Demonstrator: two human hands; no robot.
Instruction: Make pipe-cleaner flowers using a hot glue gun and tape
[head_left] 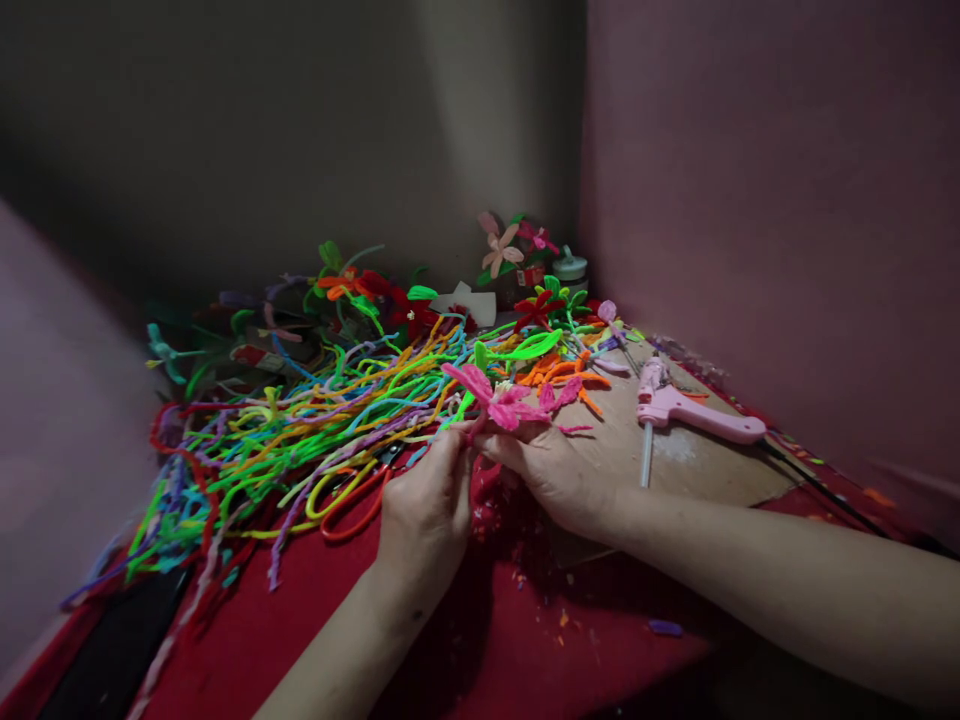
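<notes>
Both hands meet at the middle of the view around a pink pipe-cleaner flower [504,402] with pale bits at its centre. My left hand [427,500] is closed, its thumb and fingers pinching the flower's base from the left. From the right, my right hand [559,475] has its fingers pressed together at the same base, just under the petals. Green pipe-cleaner leaves [529,347] show right behind the flower. A pair of red-handled scissors [358,515] lies to the left of my left hand, partly under loose pipe cleaners.
Many coloured pipe cleaners [300,440] are heaped at left. A pink glue gun [686,412] with a glue stick rests on a cardboard sheet [720,470], its cord running right. Orange pipe-cleaner pieces [562,372], finished flowers [501,248] and a lidded jar [570,266] stand behind, near the walls.
</notes>
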